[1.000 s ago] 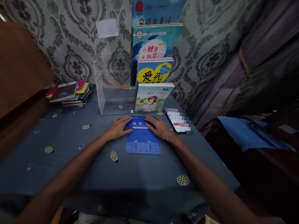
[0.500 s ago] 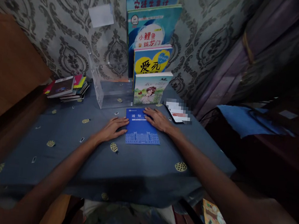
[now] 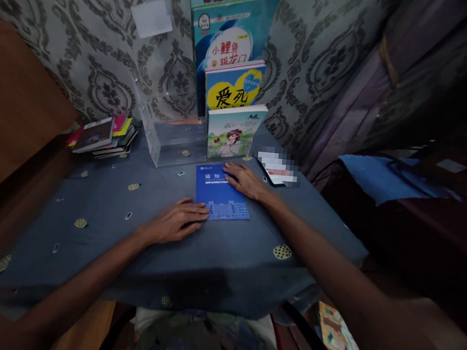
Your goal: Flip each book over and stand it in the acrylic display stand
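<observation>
Blue booklet: we see the blue booklet point(image 3: 220, 192) lying flat on the worktop point(image 3: 209, 260), between our two hands and touched by both.
Left hand: our left hand point(image 3: 178, 222) lies flat and open, palm down, fingertips point(image 3: 203, 216) on the booklet's near left corner; it grips nothing.
Right hand: our right hand point(image 3: 246, 180) rests open, palm down, on the booklet's far right corner, fingers spread over the white title (no grasp here either).
Beyond the hands: a clear plastic holder point(image 3: 171, 137) stands just past the booklet, its left part bare inside. At its right, four picture books rise in steps: the green-covered book point(image 3: 234, 131) in front, a book with a yellow heart point(image 3: 233, 88) behind it, then a teal book point(image 3: 234, 28), and another at the top edge of view.
Right of the right hand: a phone point(image 3: 277, 169) lies near, its screen blurred.
Far left of the left hand: a stack of small books point(image 3: 104, 136) sits well apart, at the worktop's back corner.
Cloth: a dark blue cloth with pale round motifs point(image 3: 282, 251) covers the worktop.
Wall: grey damask wallpaper point(image 3: 105, 49), with a white note point(image 3: 152, 17) stuck on it.
</observation>
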Tool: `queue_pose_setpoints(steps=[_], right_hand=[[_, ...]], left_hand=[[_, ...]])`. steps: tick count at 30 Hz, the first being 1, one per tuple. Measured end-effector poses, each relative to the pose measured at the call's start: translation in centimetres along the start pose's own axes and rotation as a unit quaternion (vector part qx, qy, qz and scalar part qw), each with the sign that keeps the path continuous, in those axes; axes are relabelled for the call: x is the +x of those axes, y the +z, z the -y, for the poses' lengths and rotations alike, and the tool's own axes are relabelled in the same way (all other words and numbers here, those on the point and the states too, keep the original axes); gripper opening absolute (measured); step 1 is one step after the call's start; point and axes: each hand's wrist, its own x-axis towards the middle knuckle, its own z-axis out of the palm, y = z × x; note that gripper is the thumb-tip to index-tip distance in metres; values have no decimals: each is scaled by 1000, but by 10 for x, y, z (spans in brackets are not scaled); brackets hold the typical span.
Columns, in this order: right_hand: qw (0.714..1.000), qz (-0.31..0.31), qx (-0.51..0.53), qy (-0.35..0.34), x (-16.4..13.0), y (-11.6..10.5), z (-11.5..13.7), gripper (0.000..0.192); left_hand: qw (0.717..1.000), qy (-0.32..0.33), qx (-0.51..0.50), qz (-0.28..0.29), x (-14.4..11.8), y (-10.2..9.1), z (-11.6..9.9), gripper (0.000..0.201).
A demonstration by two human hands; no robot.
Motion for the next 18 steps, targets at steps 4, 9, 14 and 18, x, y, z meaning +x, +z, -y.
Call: queue_pose_setpoints(steps=[4, 9, 14, 18], right_hand=[[999, 21, -30, 3, 0, -4, 4, 46], [997, 48, -55, 21, -2, -10, 13, 49], [997, 45, -53, 15, -4, -12, 16, 49], [997, 53, -60, 20, -4, -14, 19, 48]], left_hand=[[998, 33, 22, 53, 35, 7, -16, 41], [993, 53, 39, 94, 80, 22, -39, 43], [996, 58, 9, 60, 96, 23, -19, 38], [995, -65, 57, -45, 99, 15, 25, 42]])
